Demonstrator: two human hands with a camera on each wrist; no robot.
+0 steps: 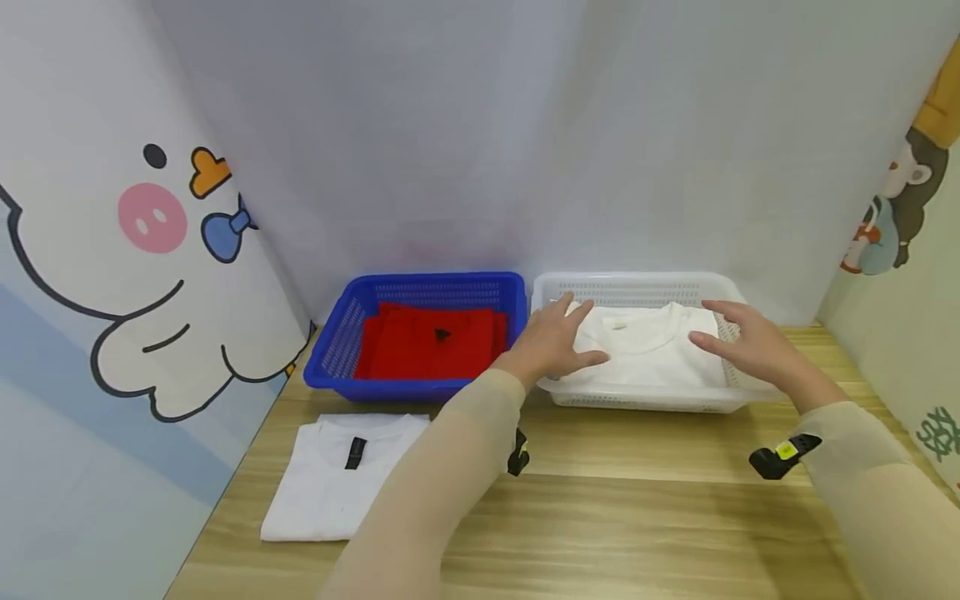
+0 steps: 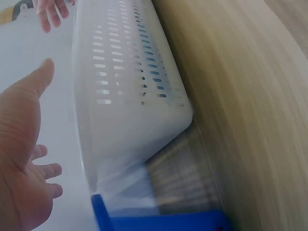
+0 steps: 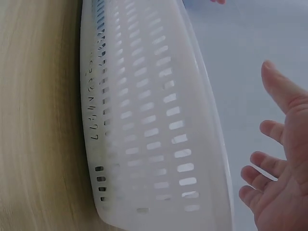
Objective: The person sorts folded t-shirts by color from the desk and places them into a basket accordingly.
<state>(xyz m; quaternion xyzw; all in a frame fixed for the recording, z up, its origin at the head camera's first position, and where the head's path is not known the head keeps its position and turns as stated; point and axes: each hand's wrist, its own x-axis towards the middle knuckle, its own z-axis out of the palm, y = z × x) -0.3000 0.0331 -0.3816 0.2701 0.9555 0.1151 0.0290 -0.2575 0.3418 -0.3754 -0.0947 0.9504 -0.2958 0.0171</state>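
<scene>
A folded white T-shirt [image 1: 648,346] lies in the white plastic basket [image 1: 637,398] on the right of the table. Over the basket's left side hovers my left hand [image 1: 551,340], fingers spread and nothing held. My right hand [image 1: 753,346] is above the basket's right end, thumb and fingers apart, also holding nothing. In the left wrist view the left hand [image 2: 24,154] appears beside the perforated basket wall [image 2: 125,96]. The right wrist view has the right hand [image 3: 279,168] with loosely bent fingers near the basket rim.
Left of the white basket stands a blue basket [image 1: 405,389] with folded red shirts [image 1: 427,342] inside. In front of it a folded white T-shirt [image 1: 337,479] with a black label lies on the wooden table [image 1: 600,525]. A pale curtain [image 1: 480,150] hangs behind the baskets.
</scene>
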